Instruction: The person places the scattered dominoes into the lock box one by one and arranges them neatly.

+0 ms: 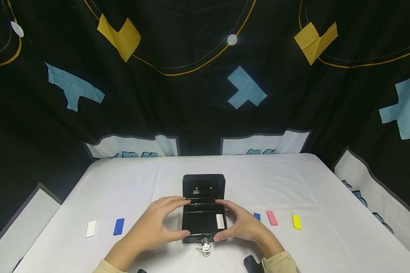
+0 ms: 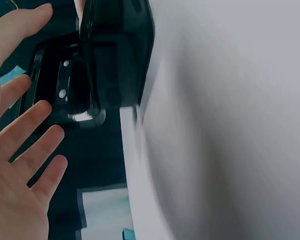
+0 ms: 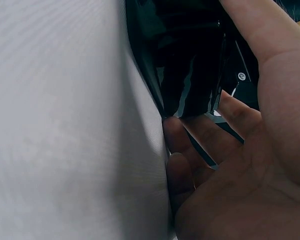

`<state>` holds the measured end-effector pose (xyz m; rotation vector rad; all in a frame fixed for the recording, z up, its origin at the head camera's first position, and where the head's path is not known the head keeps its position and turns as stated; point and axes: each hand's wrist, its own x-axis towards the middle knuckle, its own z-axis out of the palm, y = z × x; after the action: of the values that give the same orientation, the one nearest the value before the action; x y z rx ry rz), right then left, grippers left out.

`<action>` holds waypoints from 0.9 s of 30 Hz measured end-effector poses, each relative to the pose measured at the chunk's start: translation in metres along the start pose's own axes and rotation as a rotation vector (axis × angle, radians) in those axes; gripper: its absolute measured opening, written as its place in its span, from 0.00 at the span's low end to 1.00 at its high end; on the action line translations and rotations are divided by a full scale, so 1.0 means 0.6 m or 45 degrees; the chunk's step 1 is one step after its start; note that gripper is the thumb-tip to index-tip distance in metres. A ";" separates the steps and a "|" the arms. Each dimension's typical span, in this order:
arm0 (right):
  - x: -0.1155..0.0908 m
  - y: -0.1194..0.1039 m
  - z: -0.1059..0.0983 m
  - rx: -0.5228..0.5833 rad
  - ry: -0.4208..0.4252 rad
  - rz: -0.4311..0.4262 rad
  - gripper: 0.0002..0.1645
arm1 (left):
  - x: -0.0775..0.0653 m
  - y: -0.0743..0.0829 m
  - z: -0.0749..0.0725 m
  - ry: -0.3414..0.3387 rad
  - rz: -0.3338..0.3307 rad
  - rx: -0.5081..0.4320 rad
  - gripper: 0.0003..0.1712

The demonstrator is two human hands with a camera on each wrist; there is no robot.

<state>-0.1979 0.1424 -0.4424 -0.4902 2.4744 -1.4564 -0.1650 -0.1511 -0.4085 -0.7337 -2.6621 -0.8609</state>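
Keys (image 1: 205, 248), count unclear, at box front. Left hand (image 1: 152, 226) and right hand (image 1: 245, 223), both spread wide, flank one open black box (image 1: 199, 224) mid-desk; one white block (image 1: 220, 221) inside. White desk (image 1: 328, 189) also carries one white slab (image 1: 91, 229), two blue blocks (image 1: 119, 226) (one partly hidden by right hand), one pink block (image 1: 272, 218), one yellow block (image 1: 296, 222). Beyond: black curtain (image 1: 191, 106).

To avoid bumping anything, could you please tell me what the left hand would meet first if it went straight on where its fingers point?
The left hand would probably meet the black box first, near the foot of its open lid, though depth is unclear.
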 end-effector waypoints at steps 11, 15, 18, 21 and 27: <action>0.000 -0.001 0.001 -0.006 0.002 0.015 0.62 | -0.041 -0.079 -0.055 -0.014 -0.087 0.142 0.39; 0.000 -0.002 0.002 -0.015 0.004 0.020 0.62 | -0.065 -0.104 -0.073 -0.039 -0.160 0.143 0.40; 0.000 -0.003 0.002 -0.022 0.007 0.023 0.62 | -0.080 -0.119 -0.086 -0.052 -0.184 0.141 0.41; 0.001 -0.002 0.002 -0.030 0.010 0.023 0.62 | -0.091 -0.130 -0.097 -0.079 -0.217 0.148 0.42; 0.000 -0.002 0.002 -0.036 0.010 0.021 0.62 | -0.105 -0.148 -0.115 -0.130 -0.301 0.180 0.43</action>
<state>-0.1972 0.1409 -0.4421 -0.4696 2.5025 -1.4214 -0.1538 -0.2791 -0.4197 -0.4477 -2.9072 -0.6956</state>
